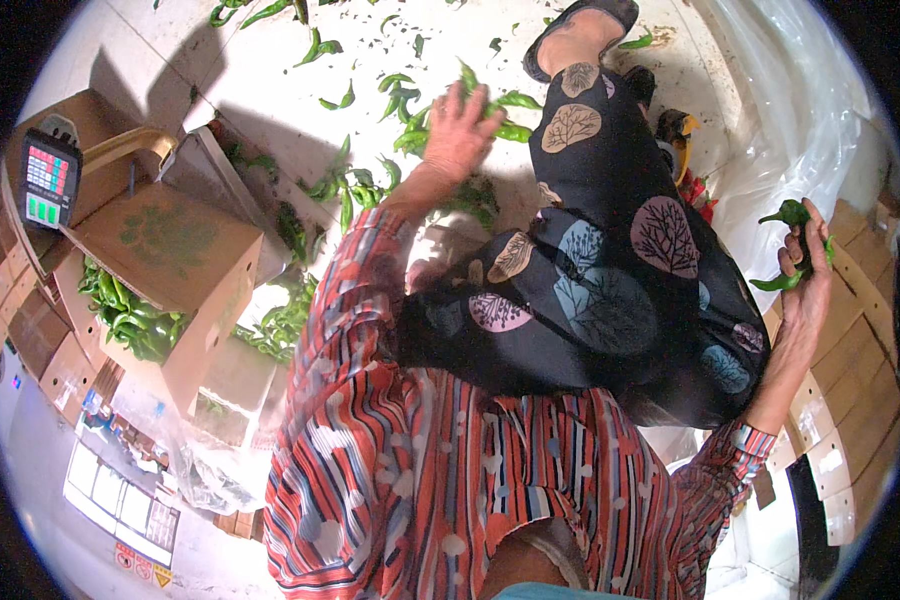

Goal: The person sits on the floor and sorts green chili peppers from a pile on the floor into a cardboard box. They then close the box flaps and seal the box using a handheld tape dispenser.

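Observation:
My left hand (461, 127) is palm down on the floor pile, fingers spread over loose green peppers (511, 133). Whether its fingertips pinch one is hidden. More green peppers (364, 191) lie by my left forearm, partly in shadow. Held out at the far right, my right hand (808, 262) is curled around several green peppers (793, 214); their ends stick out above and below the fingers. My bent legs in dark patterned trousers (607, 300) are between the two hands.
On the left stands an open cardboard box (221, 300) of green peppers, beside a scale display with a keypad (45, 180). Clear plastic sheeting (795, 105) hangs at the right, near flattened cardboard (862, 360). Something red (696, 193) and a roll of tape (675, 142) lie beyond my leg.

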`<state>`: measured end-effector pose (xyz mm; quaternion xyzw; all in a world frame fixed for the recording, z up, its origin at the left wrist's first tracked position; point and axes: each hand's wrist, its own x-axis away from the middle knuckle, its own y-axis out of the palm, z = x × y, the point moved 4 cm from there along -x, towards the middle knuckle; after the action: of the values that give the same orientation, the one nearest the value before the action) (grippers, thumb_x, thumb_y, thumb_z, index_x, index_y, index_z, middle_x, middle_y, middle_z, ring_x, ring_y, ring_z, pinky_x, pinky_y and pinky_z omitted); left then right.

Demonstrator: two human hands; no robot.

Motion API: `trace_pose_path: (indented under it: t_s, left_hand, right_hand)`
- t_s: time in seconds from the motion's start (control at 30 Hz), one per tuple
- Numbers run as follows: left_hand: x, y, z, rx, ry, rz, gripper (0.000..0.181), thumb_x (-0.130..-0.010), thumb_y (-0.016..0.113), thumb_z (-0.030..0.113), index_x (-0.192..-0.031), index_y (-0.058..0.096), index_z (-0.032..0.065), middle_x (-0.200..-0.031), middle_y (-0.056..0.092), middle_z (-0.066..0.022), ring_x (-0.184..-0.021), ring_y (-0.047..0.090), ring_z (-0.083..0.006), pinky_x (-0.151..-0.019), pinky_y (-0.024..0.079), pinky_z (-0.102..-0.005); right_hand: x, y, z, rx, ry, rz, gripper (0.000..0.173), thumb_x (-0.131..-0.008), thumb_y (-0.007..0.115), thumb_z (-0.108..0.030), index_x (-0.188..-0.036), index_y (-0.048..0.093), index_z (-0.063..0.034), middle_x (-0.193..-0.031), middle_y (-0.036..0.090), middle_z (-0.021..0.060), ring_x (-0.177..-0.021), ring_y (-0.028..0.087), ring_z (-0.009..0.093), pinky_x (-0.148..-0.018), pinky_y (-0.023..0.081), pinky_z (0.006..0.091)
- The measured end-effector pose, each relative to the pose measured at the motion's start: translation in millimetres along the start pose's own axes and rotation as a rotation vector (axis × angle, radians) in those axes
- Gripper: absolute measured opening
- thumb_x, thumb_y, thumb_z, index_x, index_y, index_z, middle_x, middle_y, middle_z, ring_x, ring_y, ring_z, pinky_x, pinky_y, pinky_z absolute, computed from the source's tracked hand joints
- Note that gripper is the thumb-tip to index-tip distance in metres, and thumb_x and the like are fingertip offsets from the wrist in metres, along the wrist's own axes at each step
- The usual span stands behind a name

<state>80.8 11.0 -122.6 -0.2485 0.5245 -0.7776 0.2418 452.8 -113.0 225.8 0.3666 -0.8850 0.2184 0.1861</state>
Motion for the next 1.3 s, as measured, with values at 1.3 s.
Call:
trace_pose_path:
  t_s: [1.3]
  left_hand:
    - [114.3, 30.6, 25.3, 0.236, 0.457, -0.27, 0.025, -0.087, 0.062, 0.018, -0.11, 0.07, 0.022, -0.142, 0.044, -0.0061, -0.136, 0.036, -0.0308, -0.099, 0.038, -0.0496]
  right_hand:
    - [-11.0, 5.5, -6.0, 0.077, -0.034, -0.097, 0.044, -0.099, 0.062, -0.015, -0.138, 0.05, 0.0017, -0.105, 0.059, 0.0054, -0.066, 0.042, 0.005, -0.049, 0.036, 0.0187]
